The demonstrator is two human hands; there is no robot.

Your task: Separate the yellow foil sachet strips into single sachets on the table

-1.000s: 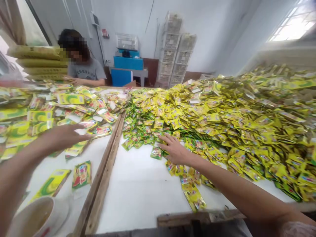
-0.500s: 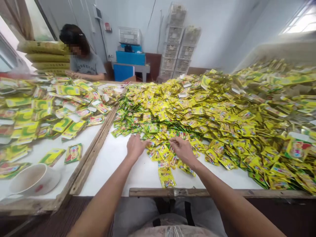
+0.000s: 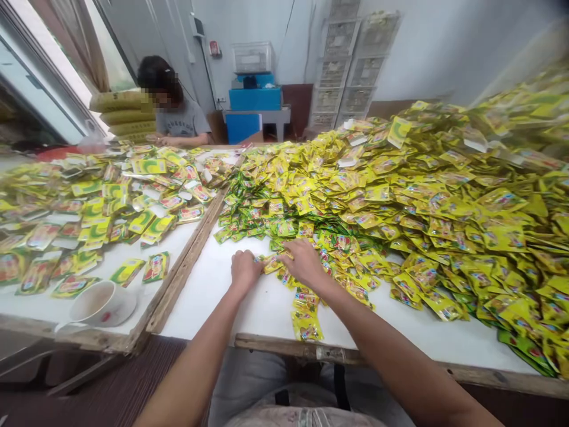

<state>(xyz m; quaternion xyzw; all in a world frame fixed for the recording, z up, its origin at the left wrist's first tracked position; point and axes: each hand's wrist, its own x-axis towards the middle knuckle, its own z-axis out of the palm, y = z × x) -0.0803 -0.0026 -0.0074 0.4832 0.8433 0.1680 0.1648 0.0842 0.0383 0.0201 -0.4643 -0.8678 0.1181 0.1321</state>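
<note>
A small yellow packet (image 3: 270, 264) is stretched between my two hands, just over the white tabletop. My left hand (image 3: 245, 270) is closed on its left end. With thumb and fingers pinched, my right hand (image 3: 304, 262) has hold of the other end. Under and beside my right wrist lie loose yellow packets (image 3: 351, 267), and a strip of joined ones (image 3: 306, 317) reaches toward the table's front edge. Behind my hands, green packets (image 3: 253, 210) lie at the near left side of a large heap of yellow packets (image 3: 400, 190).
A wooden strip (image 3: 191, 261) divides my table from the left one. There, flat yellow-green boxes (image 3: 95, 219) lie scattered, with a white cup (image 3: 103, 303) near the front. Another person (image 3: 180, 121) sits at the far left. Clear bins (image 3: 333, 71) are stacked at the wall.
My right hand has moved left, close to my left hand, and a yellow packet now spans between them. The camera view has turned slightly left.
</note>
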